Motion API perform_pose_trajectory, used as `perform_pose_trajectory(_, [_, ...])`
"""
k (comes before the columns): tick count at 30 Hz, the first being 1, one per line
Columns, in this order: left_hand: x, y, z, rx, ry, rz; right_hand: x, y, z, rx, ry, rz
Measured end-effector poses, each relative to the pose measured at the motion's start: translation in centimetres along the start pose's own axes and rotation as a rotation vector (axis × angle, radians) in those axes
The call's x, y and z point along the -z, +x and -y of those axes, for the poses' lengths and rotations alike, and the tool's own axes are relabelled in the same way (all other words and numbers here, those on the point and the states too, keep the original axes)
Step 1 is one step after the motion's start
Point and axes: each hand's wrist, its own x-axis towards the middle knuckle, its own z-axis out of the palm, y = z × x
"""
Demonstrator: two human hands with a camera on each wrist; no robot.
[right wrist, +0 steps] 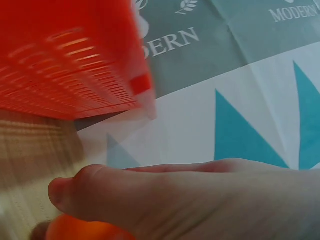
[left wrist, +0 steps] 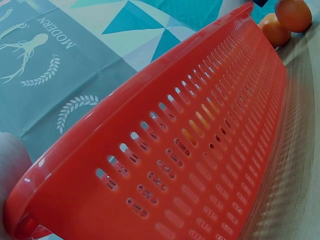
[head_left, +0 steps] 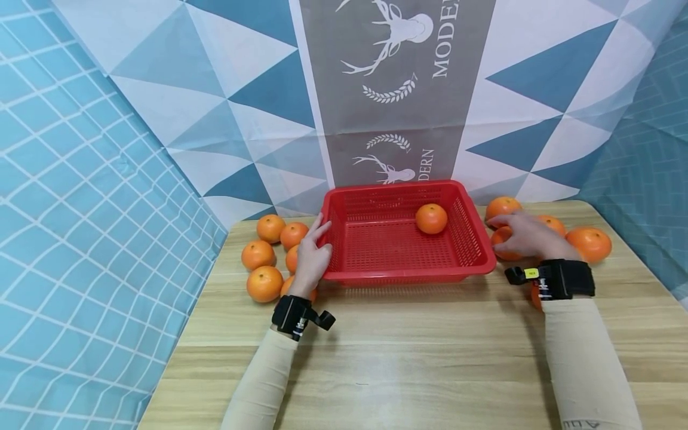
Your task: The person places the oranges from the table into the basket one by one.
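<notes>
A red perforated plastic basket (head_left: pixel 398 275) sits near the back of the table with one mandarin orange (head_left: pixel 432 218) inside, toward its right end. My left hand (head_left: pixel 312 254) rests on the basket's left rim, fingers spread and fairly straight; in the left wrist view a bit of this hand (left wrist: pixel 12 167) shows behind the rim. To the right of the basket, my right hand (head_left: pixel 529 236) grips another mandarin orange (head_left: pixel 502 236) between thumb and fingers. Below the thumb in the right wrist view, part of that orange (right wrist: pixel 85 230) shows; the rest is hidden.
Several mandarin oranges (head_left: pixel 264 284) are grouped left of the basket, partly behind my left hand. More oranges (head_left: pixel 589 243) lie around my right hand and wrist. A patterned cloth (head_left: pixel 269 119) hangs behind the wooden table (head_left: pixel 398 358), with blue cloth (head_left: pixel 70 179) along the left side.
</notes>
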Motion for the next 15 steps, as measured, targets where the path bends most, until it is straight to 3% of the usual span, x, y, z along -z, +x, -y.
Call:
perform_pose_trajectory(6, [-0.1,0.1,0.1,-0.006,-0.003,0.003,-0.9,-0.2,-0.3,0.018,0.057,0.008])
perform_pose_trajectory(15, [0.0,0.3,0.1,0.001,-0.008,-0.003,-1.5,-0.3,-0.7,-0.033,0.162,0.035])
